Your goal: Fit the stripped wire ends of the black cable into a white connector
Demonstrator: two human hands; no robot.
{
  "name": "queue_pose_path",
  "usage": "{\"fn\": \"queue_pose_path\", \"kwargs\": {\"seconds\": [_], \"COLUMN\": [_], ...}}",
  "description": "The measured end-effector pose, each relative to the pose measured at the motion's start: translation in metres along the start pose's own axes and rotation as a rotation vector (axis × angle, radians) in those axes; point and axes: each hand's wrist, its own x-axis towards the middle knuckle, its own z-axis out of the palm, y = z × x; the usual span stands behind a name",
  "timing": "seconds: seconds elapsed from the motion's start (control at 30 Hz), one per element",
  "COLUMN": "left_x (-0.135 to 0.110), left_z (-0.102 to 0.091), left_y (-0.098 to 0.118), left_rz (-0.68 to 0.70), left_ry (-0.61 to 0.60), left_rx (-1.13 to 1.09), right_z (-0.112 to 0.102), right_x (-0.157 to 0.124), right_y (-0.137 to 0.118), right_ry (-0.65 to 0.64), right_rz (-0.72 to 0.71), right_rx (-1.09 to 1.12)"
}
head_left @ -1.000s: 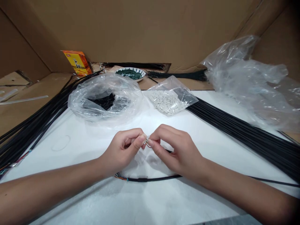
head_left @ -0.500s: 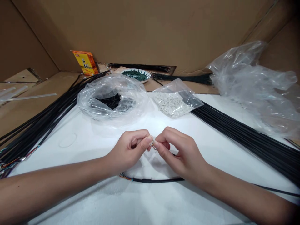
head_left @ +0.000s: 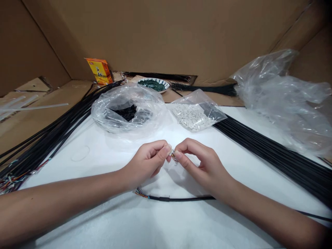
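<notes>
Here, left hand (head_left: 146, 162), right hand (head_left: 204, 166) pinching tiny connector (head_left: 174, 157), black cables (head_left: 272, 155) lining table edges (head_left: 77, 214)

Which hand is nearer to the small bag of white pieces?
Right hand is nearer, just below the clear bag; left hand is farther, down and left of it.
</notes>
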Motion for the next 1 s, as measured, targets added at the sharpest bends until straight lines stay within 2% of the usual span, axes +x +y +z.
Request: {"fn": "queue_pose_path", "kwargs": {"seconds": [0.2, 0.27, 0.47, 0.87, 1.0], "left_x": [0.006, 0.009, 0.016, 0.022, 0.022], "left_z": [-0.003, -0.005, -0.008, -0.017, -0.017], "left_y": [-0.002, -0.003, -0.001, 0.001, 0.001], "left_rz": [0.008, 0.024, -0.035, -0.111, -0.111], "left_ry": [0.006, -0.031, -0.024, -0.219, -0.227], "left_rx": [-0.059, -0.053, 0.01, 0.122, 0.12], "right_z": [0.003, 0.005, 0.007, 0.01, 0.011], "right_x": [0.0, 0.0, 0.001, 0.002, 0.0], "right_y": [0.005, 0.008, 0.016, 0.018, 0.019], "right_ry": [0.048, 0.067, 0.064, 0.024, -0.008], "right_rz": [0.08, 0.115, 0.178, 0.245, 0.247], "right_rx": [-0.051, -0.071, -0.064, 0.04, 0.102]}}
